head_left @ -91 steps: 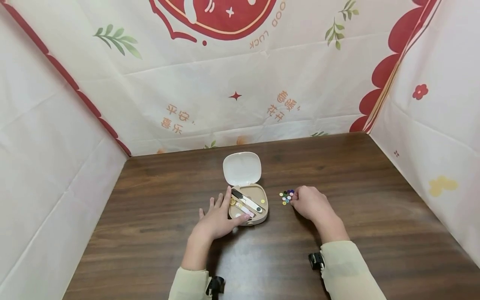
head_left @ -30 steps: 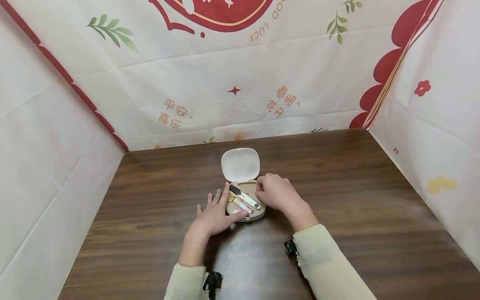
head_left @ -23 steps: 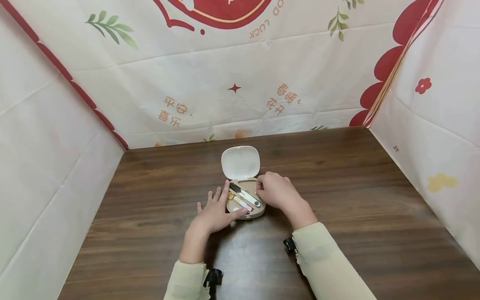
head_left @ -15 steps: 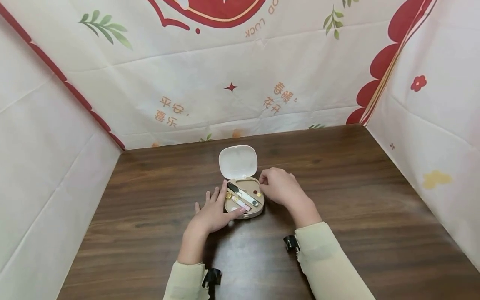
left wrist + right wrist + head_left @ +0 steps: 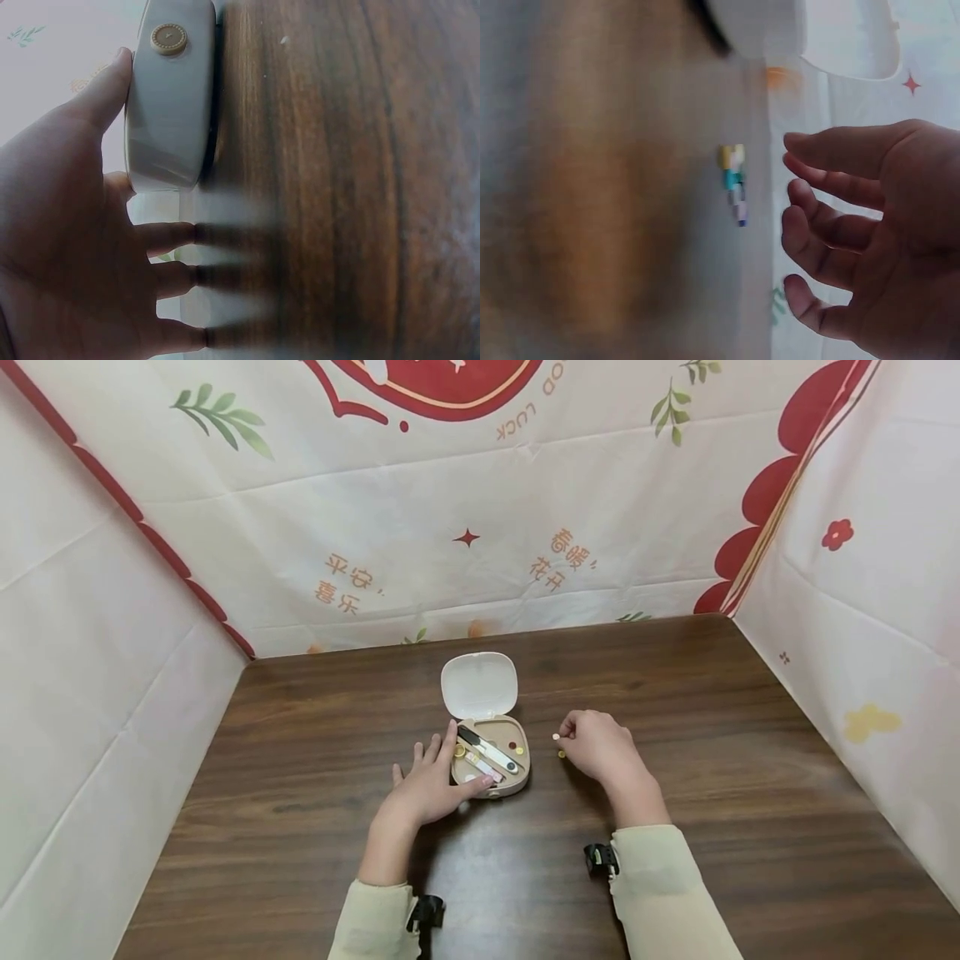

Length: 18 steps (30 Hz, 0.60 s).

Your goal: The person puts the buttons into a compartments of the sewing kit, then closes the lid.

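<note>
Buttons [image 5: 736, 184] beneath the right hand [image 5: 600, 747]

The loose pile lies on the table [image 5: 337, 718] just right of the case [image 5: 517, 786], partly hidden by the hand, whose fingers are slightly bent with nothing visible in them. A clean pick-up probably calls for pinching one button by its edge, without scattering the rest. The left hand [image 5: 427, 789], fingers spread and fairly straight, braces the case along its left and near sides; light, steady pressure should do. Half a second ago the right hand was at the case's right rim. Three seconds ago the right compartment showed only a yellow button [image 5: 520, 751]; now a dark red button [image 5: 512, 745] sits beside it.
</note>
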Each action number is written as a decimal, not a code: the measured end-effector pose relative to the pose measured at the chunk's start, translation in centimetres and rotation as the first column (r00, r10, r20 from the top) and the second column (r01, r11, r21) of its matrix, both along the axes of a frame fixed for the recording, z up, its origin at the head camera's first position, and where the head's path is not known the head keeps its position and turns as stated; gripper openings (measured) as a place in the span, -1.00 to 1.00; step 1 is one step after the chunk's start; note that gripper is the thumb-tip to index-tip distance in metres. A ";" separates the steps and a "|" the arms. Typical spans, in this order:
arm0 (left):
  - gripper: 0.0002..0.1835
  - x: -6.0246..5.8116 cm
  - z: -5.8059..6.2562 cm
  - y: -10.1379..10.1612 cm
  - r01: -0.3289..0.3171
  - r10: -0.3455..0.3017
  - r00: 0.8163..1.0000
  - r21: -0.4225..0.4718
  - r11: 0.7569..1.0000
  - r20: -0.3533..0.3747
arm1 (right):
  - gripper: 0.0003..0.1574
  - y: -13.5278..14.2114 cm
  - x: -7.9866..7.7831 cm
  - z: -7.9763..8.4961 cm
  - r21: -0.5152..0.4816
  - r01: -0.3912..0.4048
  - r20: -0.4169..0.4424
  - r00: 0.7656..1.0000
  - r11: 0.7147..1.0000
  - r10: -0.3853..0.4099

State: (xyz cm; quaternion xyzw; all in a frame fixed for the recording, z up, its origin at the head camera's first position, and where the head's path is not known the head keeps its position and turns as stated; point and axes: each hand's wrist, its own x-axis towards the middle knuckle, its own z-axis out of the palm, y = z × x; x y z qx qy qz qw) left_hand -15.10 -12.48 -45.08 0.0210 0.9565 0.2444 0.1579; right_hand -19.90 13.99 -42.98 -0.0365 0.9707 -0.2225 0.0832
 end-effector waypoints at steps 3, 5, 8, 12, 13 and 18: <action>0.16 -0.1 0.1 0.0 0.000 0.000 1.000 -0.001 1.000 -0.003 | -0.85 0.1 0.2 -0.6 0.006 0.030 0.001 1.000 1.000 -0.030; 0.16 -0.1 0.1 -0.1 0.000 0.000 1.000 -0.004 1.000 -0.003 | -0.85 0.1 0.4 -1.0 0.011 0.045 0.017 0.999 0.999 -0.045; 0.16 0.1 0.0 -0.1 -0.002 0.002 1.000 -0.012 1.000 0.006 | -0.77 0.1 0.6 -1.6 0.028 0.052 0.053 0.997 0.998 -0.053; 0.17 0.1 -0.2 0.0 -0.005 0.005 1.000 -0.015 1.000 0.010 | -0.71 0.0 0.8 -1.9 0.042 0.049 0.067 0.996 0.998 -0.052; 0.17 0.1 -0.2 0.0 -0.005 0.005 1.000 -0.015 1.000 0.008 | -0.72 0.0 0.8 -1.9 0.043 0.052 0.060 0.997 0.998 -0.054; 0.18 0.1 -0.2 0.1 0.001 -0.001 1.000 -0.012 1.000 0.001 | -0.81 -0.2 0.9 -2.1 0.049 0.062 0.036 0.997 0.997 -0.064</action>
